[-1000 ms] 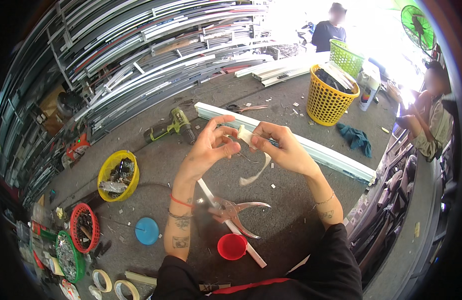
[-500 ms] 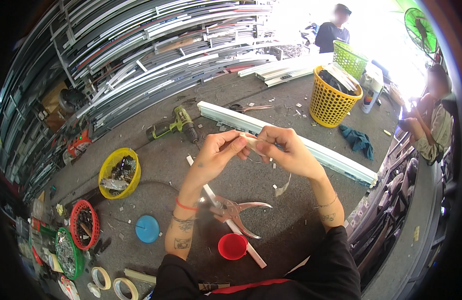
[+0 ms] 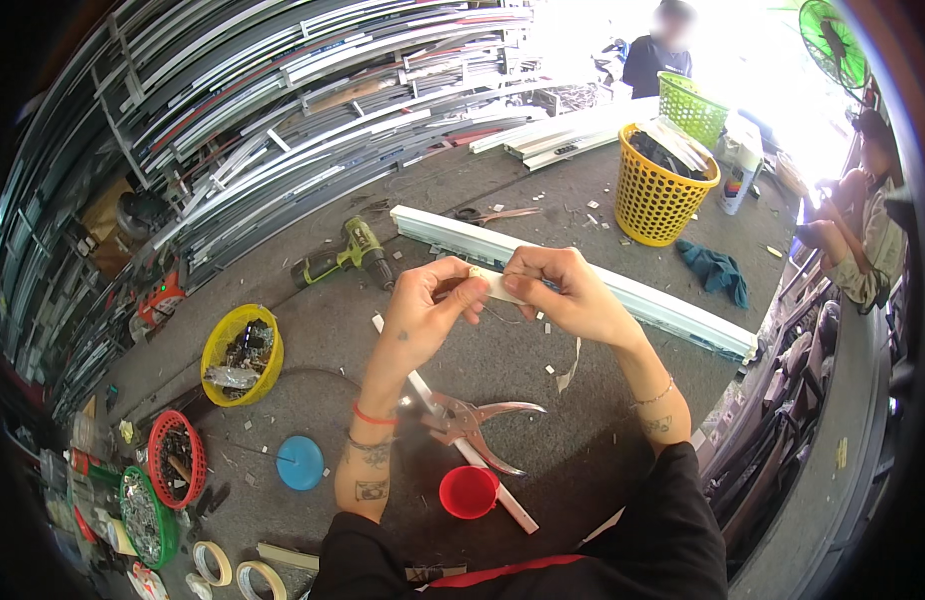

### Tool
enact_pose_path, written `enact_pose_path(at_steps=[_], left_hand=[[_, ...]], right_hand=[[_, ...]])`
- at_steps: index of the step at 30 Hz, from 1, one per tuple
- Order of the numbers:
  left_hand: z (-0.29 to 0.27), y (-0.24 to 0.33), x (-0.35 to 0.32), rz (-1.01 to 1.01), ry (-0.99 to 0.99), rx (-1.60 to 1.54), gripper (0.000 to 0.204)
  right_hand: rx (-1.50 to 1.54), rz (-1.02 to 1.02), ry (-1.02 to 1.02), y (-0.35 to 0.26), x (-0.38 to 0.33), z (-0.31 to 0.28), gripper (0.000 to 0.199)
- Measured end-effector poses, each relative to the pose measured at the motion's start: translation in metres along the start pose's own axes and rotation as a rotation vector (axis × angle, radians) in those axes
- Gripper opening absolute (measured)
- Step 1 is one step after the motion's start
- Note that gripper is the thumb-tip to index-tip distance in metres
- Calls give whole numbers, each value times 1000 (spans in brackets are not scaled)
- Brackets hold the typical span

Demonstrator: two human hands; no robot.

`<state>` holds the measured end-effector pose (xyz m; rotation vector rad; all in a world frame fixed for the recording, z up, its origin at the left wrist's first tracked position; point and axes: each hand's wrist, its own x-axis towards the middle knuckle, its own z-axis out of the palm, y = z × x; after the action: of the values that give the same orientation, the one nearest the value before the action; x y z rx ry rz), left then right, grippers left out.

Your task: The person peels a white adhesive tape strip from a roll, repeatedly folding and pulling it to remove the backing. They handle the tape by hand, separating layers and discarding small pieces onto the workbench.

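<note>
A short cream strip of masking tape (image 3: 500, 287) is stretched between my two hands above the middle of the bench. My left hand (image 3: 438, 298) pinches one end between thumb and fingers; a small pale bit shows at its fingertips. The other end is pinched by my right hand (image 3: 563, 292). Beyond the hands lies a long white profile (image 3: 623, 290). Nearer me, metal hand pliers (image 3: 473, 425) rest across a narrow white strip (image 3: 523, 515), beside a red cup (image 3: 469, 493). A loose scrap of tape (image 3: 571, 368) is by my right wrist.
A green cordless drill (image 3: 358, 250) and scissors (image 3: 493, 215) lie farther off. Baskets of small parts, one yellow (image 3: 276, 375), line the left, with tape rolls (image 3: 213, 563) and a blue disc (image 3: 300, 460). At right are a tall yellow basket (image 3: 633, 205) and a teal cloth (image 3: 713, 273). Two people are beyond.
My hands have drawn slightly apart, and more of the tape strip shows, straighter, between them. Both hands still pinch it. The view has shifted a little.
</note>
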<state>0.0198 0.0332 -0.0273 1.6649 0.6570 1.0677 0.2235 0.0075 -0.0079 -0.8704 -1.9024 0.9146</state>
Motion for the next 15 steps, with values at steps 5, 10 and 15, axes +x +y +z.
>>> enact_pose_path(at_steps=[5,10,15], left_hand=[[7,6,-1,21,24,-17,21],[9,11,-2,-9,-3,-32,25],[9,17,-9,-75,-16,-7,31]], right_hand=[[-141,-191,47,-5,-1,2,16],[-246,-268,15,-11,-5,-1,13],[-308,-306,28,-15,-7,3,12]])
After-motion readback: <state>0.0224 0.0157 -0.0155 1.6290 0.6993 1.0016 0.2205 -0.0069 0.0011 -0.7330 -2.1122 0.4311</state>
